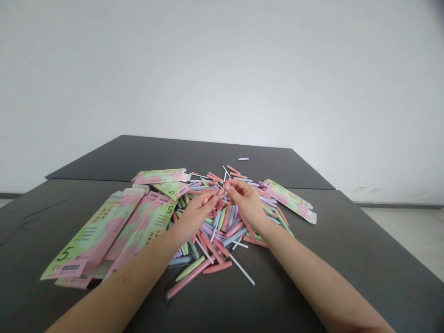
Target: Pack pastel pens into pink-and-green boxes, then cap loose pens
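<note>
Above a heap of loose pen parts, my two hands come close together at the fingertips. My left hand is closed in a pinch on a pink pen part. My right hand also pinches, thumb against fingers, at the far end of that same pink part. The fingers hide most of it, so I cannot tell whether it is one piece or two. Below the hands lie pink, green, blue and purple barrels and caps, with thin white refills among them. A longer pink pen lies at the heap's near edge.
Several printed pink-and-green cartons lie left of the heap, some overlapping. Another carton with its end flap open lies to the right. A lone purple cap rests on the far black table, before a pale wall.
</note>
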`<act>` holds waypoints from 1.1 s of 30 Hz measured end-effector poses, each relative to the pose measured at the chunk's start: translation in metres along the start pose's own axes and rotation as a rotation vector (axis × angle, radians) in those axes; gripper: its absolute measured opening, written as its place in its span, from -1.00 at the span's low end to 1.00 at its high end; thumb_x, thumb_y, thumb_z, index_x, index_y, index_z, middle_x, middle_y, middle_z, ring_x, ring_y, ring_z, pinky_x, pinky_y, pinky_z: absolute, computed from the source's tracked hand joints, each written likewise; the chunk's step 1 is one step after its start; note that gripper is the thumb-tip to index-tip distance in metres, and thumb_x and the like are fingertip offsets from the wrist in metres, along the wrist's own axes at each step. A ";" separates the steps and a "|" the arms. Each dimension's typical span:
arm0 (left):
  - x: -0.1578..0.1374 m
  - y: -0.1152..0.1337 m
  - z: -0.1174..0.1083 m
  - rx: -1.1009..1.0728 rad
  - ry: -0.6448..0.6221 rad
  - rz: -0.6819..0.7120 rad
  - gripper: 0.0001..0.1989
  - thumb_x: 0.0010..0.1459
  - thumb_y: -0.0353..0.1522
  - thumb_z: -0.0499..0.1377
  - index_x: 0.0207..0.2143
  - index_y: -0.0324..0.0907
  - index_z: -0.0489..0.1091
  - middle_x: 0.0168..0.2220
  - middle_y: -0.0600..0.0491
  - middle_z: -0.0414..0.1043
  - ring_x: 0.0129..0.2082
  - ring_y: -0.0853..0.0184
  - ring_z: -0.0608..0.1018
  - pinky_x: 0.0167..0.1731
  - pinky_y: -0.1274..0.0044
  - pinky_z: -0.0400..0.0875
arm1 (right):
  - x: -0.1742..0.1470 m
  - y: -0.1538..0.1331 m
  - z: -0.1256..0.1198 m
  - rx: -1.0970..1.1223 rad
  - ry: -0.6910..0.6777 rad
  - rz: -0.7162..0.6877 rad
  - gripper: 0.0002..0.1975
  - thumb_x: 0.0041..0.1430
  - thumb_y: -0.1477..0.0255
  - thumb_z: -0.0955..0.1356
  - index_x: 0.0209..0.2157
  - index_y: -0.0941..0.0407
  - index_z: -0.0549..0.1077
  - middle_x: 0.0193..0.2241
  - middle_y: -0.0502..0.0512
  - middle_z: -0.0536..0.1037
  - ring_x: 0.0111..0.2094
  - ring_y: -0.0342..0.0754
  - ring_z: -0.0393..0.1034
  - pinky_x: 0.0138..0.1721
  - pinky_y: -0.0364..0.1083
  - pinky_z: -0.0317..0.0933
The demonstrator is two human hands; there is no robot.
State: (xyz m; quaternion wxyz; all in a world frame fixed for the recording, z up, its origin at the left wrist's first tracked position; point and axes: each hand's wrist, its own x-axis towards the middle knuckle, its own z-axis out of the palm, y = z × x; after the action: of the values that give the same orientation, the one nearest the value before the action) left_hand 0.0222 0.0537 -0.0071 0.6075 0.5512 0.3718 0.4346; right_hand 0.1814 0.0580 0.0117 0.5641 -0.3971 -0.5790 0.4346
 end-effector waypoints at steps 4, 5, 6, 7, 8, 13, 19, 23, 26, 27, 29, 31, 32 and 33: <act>0.002 0.002 -0.002 -0.031 0.026 0.030 -0.74 0.15 -0.18 0.20 -0.31 -0.21 0.46 -0.43 0.09 0.35 -0.45 0.41 0.40 -0.45 0.58 0.34 | 0.007 0.005 -0.011 -0.120 0.019 -0.005 -0.73 0.20 0.25 0.30 -0.25 0.12 0.54 -0.44 0.01 0.51 -0.49 -0.13 0.33 -0.49 -0.16 0.23; 0.002 0.003 -0.002 -0.049 0.040 0.039 -0.74 0.14 -0.18 0.20 -0.37 -0.22 0.43 -0.44 0.10 0.33 -0.45 0.41 0.39 -0.44 0.58 0.34 | 0.010 0.008 -0.015 -0.195 0.041 -0.019 -0.74 0.21 0.29 0.28 -0.27 0.13 0.54 -0.43 0.02 0.52 -0.47 -0.12 0.34 -0.45 -0.15 0.23; 0.002 0.004 -0.002 -0.064 0.056 0.047 -0.72 0.14 -0.17 0.20 -0.41 -0.23 0.40 -0.44 0.10 0.32 -0.45 0.41 0.39 -0.42 0.58 0.35 | 0.012 0.011 -0.019 -0.297 0.052 -0.035 -0.77 0.20 0.34 0.28 -0.29 0.14 0.54 -0.42 0.03 0.53 -0.44 -0.11 0.36 -0.41 -0.15 0.23; 0.002 0.005 -0.002 -0.073 0.070 0.050 -0.71 0.13 -0.16 0.20 -0.43 -0.23 0.39 -0.43 0.10 0.31 -0.45 0.42 0.39 -0.42 0.57 0.36 | 0.014 0.014 -0.023 -0.416 0.040 -0.048 -0.80 0.17 0.40 0.29 -0.31 0.15 0.54 -0.41 0.05 0.55 -0.41 -0.10 0.38 -0.36 -0.14 0.23; 0.002 0.006 -0.001 -0.077 0.085 0.049 -0.71 0.13 -0.16 0.21 -0.43 -0.23 0.38 -0.42 0.09 0.31 -0.45 0.42 0.39 -0.42 0.57 0.36 | 0.015 0.018 -0.027 -0.541 0.003 -0.055 -0.82 0.15 0.45 0.29 -0.33 0.16 0.55 -0.40 0.06 0.56 -0.39 -0.09 0.39 -0.32 -0.13 0.22; 0.002 0.005 -0.001 -0.077 0.117 0.040 -0.70 0.12 -0.15 0.22 -0.42 -0.23 0.38 -0.40 0.08 0.31 -0.43 0.42 0.38 -0.42 0.58 0.37 | 0.012 0.028 -0.031 -0.989 -0.254 -0.019 -0.84 0.13 0.47 0.34 -0.35 0.14 0.59 -0.35 0.10 0.62 -0.32 -0.04 0.44 -0.27 -0.12 0.19; 0.003 0.004 -0.001 -0.072 0.103 0.071 -0.72 0.14 -0.17 0.19 -0.41 -0.22 0.35 -0.46 0.11 0.26 -0.51 0.45 0.33 -0.46 0.57 0.32 | 0.008 0.028 -0.025 -1.176 -0.303 -0.004 -0.79 0.19 0.35 0.33 -0.31 0.13 0.59 -0.32 0.14 0.63 -0.27 0.00 0.46 -0.24 -0.11 0.18; 0.003 0.005 -0.001 -0.097 0.079 0.094 -0.74 0.17 -0.20 0.18 -0.42 -0.22 0.33 -0.46 0.13 0.24 -0.52 0.46 0.31 -0.48 0.58 0.28 | 0.007 0.030 -0.024 -1.234 -0.313 -0.004 -0.77 0.20 0.34 0.31 -0.35 0.13 0.58 -0.36 0.14 0.63 -0.33 0.00 0.45 -0.28 -0.11 0.16; 0.004 0.003 -0.003 -0.086 0.063 0.121 -0.75 0.21 -0.22 0.15 -0.42 -0.22 0.32 -0.47 0.13 0.24 -0.52 0.46 0.30 -0.48 0.59 0.25 | 0.007 0.028 -0.025 -1.215 -0.300 -0.025 -0.79 0.18 0.38 0.30 -0.37 0.14 0.57 -0.38 0.14 0.62 -0.35 -0.01 0.44 -0.31 -0.11 0.14; 0.004 0.003 -0.004 -0.079 0.057 0.130 -0.75 0.22 -0.23 0.14 -0.43 -0.22 0.32 -0.47 0.13 0.24 -0.52 0.46 0.30 -0.48 0.59 0.25 | 0.008 0.026 -0.026 -1.193 -0.287 -0.026 -0.80 0.16 0.40 0.30 -0.38 0.14 0.57 -0.39 0.13 0.62 -0.37 -0.02 0.44 -0.33 -0.12 0.13; 0.004 0.002 -0.005 -0.076 0.051 0.141 -0.75 0.23 -0.24 0.13 -0.45 -0.22 0.30 -0.48 0.13 0.24 -0.52 0.47 0.30 -0.47 0.58 0.25 | 0.011 0.019 -0.029 -1.126 -0.248 -0.024 -0.82 0.14 0.44 0.30 -0.41 0.14 0.55 -0.42 0.11 0.61 -0.42 -0.06 0.42 -0.38 -0.13 0.10; 0.004 0.002 -0.005 -0.085 0.066 0.142 -0.75 0.22 -0.26 0.13 -0.47 -0.21 0.28 -0.50 0.14 0.23 -0.54 0.47 0.29 -0.48 0.59 0.24 | 0.014 0.011 -0.033 -1.037 -0.192 -0.020 -0.84 0.11 0.45 0.29 -0.42 0.14 0.53 -0.46 0.08 0.59 -0.46 -0.10 0.40 -0.42 -0.15 0.08; 0.004 0.003 -0.005 -0.093 0.080 0.141 -0.75 0.22 -0.27 0.13 -0.48 -0.21 0.28 -0.51 0.15 0.22 -0.55 0.47 0.28 -0.48 0.59 0.24 | 0.016 0.007 -0.035 -0.994 -0.153 -0.018 -0.84 0.11 0.45 0.30 -0.43 0.14 0.52 -0.48 0.06 0.58 -0.48 -0.11 0.39 -0.44 -0.16 0.08; 0.004 0.003 -0.004 -0.099 0.094 0.139 -0.76 0.21 -0.28 0.13 -0.48 -0.21 0.27 -0.51 0.15 0.21 -0.55 0.48 0.28 -0.49 0.59 0.23 | 0.017 0.003 -0.037 -0.959 -0.107 -0.014 -0.85 0.11 0.44 0.30 -0.44 0.14 0.51 -0.50 0.05 0.57 -0.49 -0.12 0.39 -0.44 -0.17 0.08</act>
State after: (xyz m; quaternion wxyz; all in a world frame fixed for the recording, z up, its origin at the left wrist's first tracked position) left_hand 0.0192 0.0588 -0.0042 0.5842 0.5239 0.3391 0.5190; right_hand 0.2179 0.0773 0.0141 0.2899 -0.5855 -0.7450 0.1347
